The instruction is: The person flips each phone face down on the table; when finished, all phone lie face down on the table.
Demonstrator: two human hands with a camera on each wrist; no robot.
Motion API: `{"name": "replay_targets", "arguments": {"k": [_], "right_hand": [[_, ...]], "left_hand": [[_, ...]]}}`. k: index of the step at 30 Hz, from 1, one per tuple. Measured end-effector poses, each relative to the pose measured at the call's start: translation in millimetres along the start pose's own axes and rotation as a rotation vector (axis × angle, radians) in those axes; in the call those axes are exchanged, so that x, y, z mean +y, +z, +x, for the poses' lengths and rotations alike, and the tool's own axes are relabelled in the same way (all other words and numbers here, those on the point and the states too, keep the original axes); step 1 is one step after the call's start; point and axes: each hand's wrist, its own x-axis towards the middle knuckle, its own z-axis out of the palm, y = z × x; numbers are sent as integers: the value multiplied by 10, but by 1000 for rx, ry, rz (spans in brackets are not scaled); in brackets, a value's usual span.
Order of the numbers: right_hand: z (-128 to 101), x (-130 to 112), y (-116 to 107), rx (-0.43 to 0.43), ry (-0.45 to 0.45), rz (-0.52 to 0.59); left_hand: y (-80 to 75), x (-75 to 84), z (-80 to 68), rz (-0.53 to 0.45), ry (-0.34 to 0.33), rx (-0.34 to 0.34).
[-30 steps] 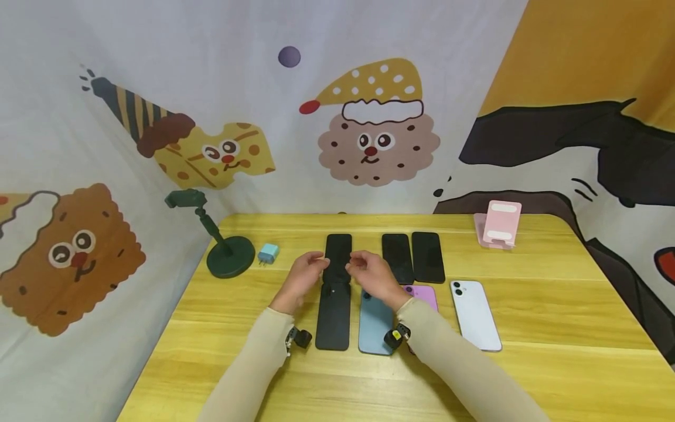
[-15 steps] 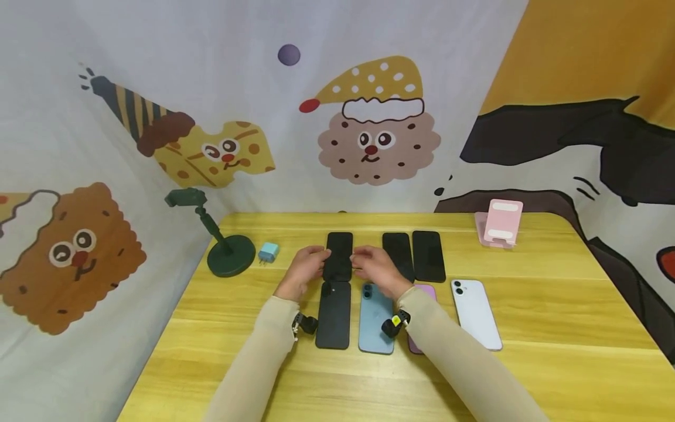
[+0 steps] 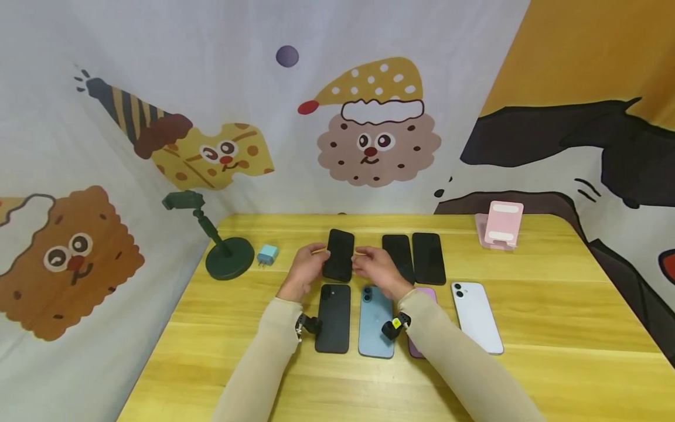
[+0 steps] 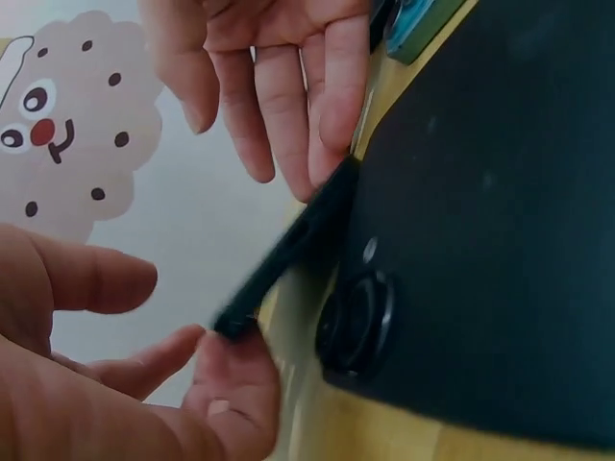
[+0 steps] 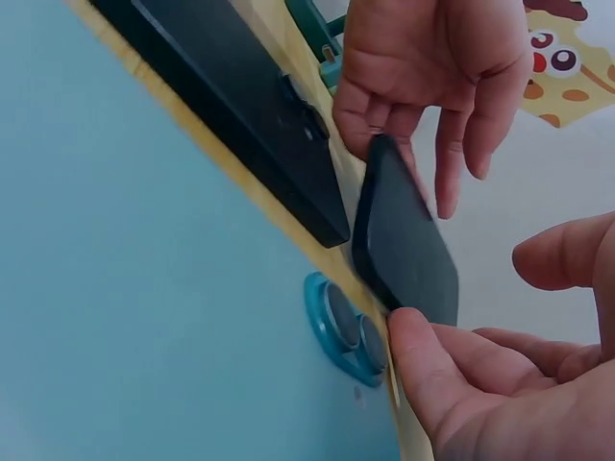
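Note:
Both hands are at a black smartphone (image 3: pixel 340 256), which tilts out of line with the table, one end raised. Fingertips of my left hand (image 3: pixel 304 272) touch its left edge; those of my right hand (image 3: pixel 378 272) touch its right edge. Both wrist views show each thumb lifted away from the phone (image 5: pixel 413 250). Directly in front of it lies a dark phone (image 3: pixel 333 319), camera side up. A blue phone (image 3: pixel 377 328) lies right of that one. The right sleeve partly covers a purple phone (image 3: pixel 426 293).
Two black phones (image 3: pixel 399 255) lie side by side behind the right hand. Farther right are a white phone (image 3: pixel 477 316) and a pink stand (image 3: pixel 503 224). A light-blue charger (image 3: pixel 268 254) and a dark green phone stand (image 3: pixel 230 258) are at the left.
The fingertips have come to the black phone's edges. The phone has gone from flat to tilted and has parted from the dark phone in front.

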Motion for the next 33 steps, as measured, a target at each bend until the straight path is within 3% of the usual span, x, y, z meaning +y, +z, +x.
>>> {"name": "replay_targets", "arguments": {"k": [9,19,27,33], "right_hand": [[-1,42,55,46,-39,-56],[-44,12,16,34,10,-3],[6,-37,-88,24,35,57],[28,-70,-139,38,41,-5]], "left_hand": [[93,-19,14,-47,65,5],[182,-10,-23,-191,20,-185],[313,-18,-12,-134,25,-218],[407,-36,-38,26,89,-238]]}}
